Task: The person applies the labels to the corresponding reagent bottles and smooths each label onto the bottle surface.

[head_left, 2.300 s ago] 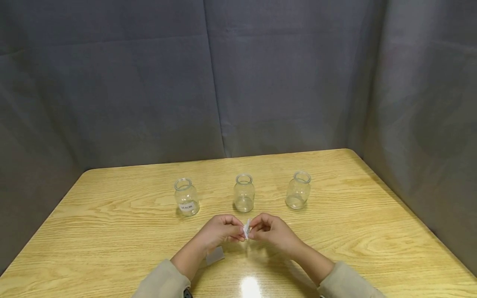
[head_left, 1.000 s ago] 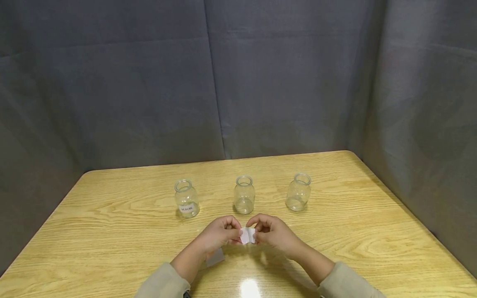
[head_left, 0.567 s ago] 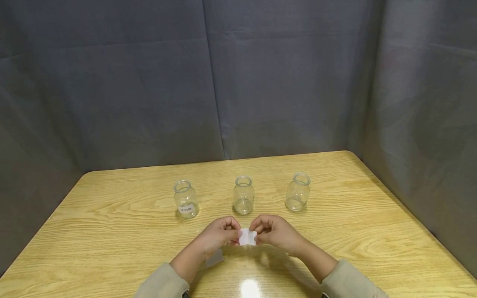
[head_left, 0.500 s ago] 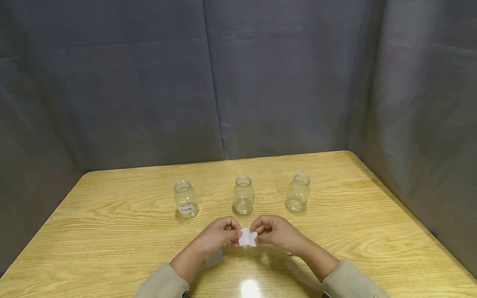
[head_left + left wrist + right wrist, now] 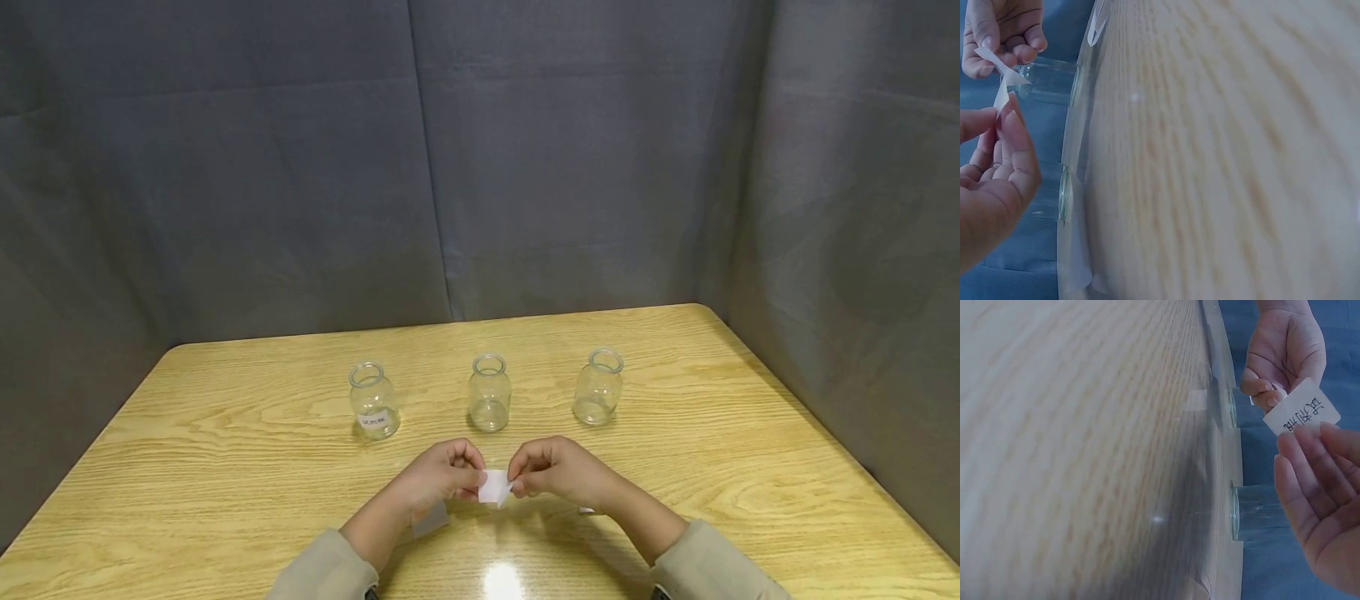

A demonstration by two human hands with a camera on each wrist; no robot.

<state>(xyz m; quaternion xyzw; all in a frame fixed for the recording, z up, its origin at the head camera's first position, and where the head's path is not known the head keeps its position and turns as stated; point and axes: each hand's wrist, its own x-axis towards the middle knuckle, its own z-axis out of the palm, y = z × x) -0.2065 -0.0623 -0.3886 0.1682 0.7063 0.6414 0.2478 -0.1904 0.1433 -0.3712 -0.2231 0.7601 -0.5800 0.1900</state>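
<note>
A small white paper label [image 5: 492, 486] is held up between both hands in the head view, blank side showing. Handwritten characters cover its other face in the right wrist view. My left hand [image 5: 442, 475] pinches the left edge between thumb and fingers. At the right edge, my right hand [image 5: 558, 469] pinches a bent flap. From the side, in the left wrist view, the paper [image 5: 1007, 78] splits into a Y, with a thin layer coming away. Beyond the hands stand a clear glass jar [image 5: 489, 396] and, to its left, another jar [image 5: 373, 402] bearing a written label.
A third, unlabelled glass jar [image 5: 597, 389] stands to the right. A small grey square [image 5: 430, 520] lies on the wooden table [image 5: 247, 433] by the left wrist. A white scrap [image 5: 587, 509] shows beside the right forearm. Grey curtains [image 5: 300, 183] close off the back and sides.
The label, edge-on at first, has turned its blank face up and opened flat. My right hand has since drawn slightly rightward, lifting a flap at the right edge. The jars stay put.
</note>
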